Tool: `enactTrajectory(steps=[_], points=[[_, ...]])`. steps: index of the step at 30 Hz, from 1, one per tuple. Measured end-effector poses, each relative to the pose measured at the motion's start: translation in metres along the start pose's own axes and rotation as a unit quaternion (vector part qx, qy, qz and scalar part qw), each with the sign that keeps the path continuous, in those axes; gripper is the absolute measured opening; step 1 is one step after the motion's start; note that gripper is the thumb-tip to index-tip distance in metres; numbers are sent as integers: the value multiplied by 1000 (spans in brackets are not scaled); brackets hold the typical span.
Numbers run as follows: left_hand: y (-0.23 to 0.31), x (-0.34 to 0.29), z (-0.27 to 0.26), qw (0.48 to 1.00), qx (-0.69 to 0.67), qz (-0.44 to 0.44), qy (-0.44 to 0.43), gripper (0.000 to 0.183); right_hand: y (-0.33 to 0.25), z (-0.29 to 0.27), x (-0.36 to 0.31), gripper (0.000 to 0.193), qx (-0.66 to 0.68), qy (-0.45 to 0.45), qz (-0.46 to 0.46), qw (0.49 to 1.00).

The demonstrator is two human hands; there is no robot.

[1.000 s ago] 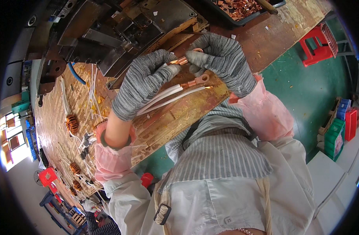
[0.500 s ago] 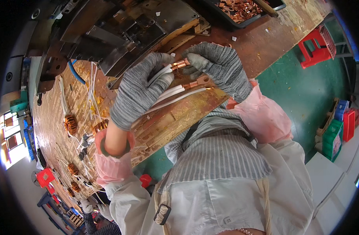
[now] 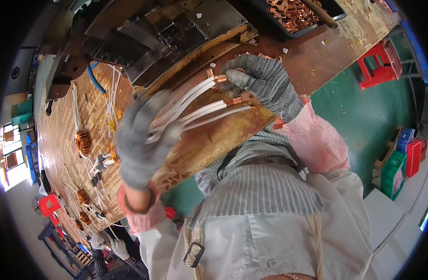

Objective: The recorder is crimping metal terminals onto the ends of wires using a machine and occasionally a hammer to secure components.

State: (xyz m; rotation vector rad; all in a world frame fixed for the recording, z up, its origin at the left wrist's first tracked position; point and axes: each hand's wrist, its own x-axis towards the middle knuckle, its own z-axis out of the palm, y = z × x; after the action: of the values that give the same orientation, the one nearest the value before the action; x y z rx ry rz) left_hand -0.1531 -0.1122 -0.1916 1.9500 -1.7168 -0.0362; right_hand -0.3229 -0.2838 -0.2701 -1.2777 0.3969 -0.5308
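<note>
My right hand (image 3: 270,85), in a grey knit glove, pinches a copper cable lug (image 3: 219,78) on the end of a pair of white wires (image 3: 191,94). More copper pieces peek out behind its fingers. My left hand (image 3: 141,140), gloved too, is blurred by motion; its thumb and fingers are spread apart around the wires' left stretch, without visibly gripping them. Just below lies another white wire bundle (image 3: 207,110) ending in a copper lug (image 3: 239,99). A single white wire (image 3: 228,113) runs alongside it, nearer the table edge.
A dark metal machine (image 3: 176,32) stands beyond my hands. At the upper right is a black tray (image 3: 293,33) of copper lugs with a wooden handle (image 3: 319,11) across it. Copper-wound coils (image 3: 83,142) with white leads lie left. A co-worker's gloved hands (image 3: 118,247) show lower left.
My left hand has let go of the white wires near the lug and moved left and down, opening. My right hand keeps its pinch on the lug, nearly in place.
</note>
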Motion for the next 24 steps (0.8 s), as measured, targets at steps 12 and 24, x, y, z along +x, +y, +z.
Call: enactTrajectory(steps=[12,24], points=[[-90,-90,-32,948,-198,-245,-40,64,12,-16,10,20,-87,-20,50,995],[-84,-120,-34,977,-58,-172,114,58,-48,-18,25,19,-153,-185,74,968]])
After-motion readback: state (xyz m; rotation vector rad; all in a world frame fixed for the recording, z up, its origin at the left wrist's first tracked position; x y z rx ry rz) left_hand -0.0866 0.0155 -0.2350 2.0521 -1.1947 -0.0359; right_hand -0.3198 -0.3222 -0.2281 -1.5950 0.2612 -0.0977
